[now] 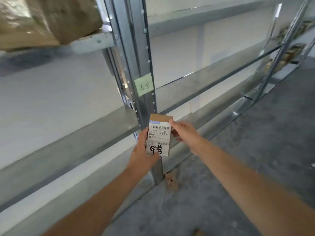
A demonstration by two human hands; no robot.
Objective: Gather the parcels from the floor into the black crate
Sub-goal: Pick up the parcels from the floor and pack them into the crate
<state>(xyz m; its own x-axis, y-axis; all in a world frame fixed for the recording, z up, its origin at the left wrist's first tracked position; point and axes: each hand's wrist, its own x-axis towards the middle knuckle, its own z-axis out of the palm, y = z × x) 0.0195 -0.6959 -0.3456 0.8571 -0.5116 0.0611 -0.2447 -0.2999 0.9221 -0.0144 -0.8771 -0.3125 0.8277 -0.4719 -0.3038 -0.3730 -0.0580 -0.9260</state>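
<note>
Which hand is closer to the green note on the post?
Right. The right hand grips the parcel's top corner below the note; the left hand holds it lower down.

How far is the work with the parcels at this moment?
Done: nothing can be judged, because the black crate is not in view. In hand: one small parcel, held in front of the metal shelving by the left hand and right hand. Left: placing it in the crate.

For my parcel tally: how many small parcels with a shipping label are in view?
1: the small parcel, held up between left hand and right hand before the metal shelving. Others may be out of view.
</note>
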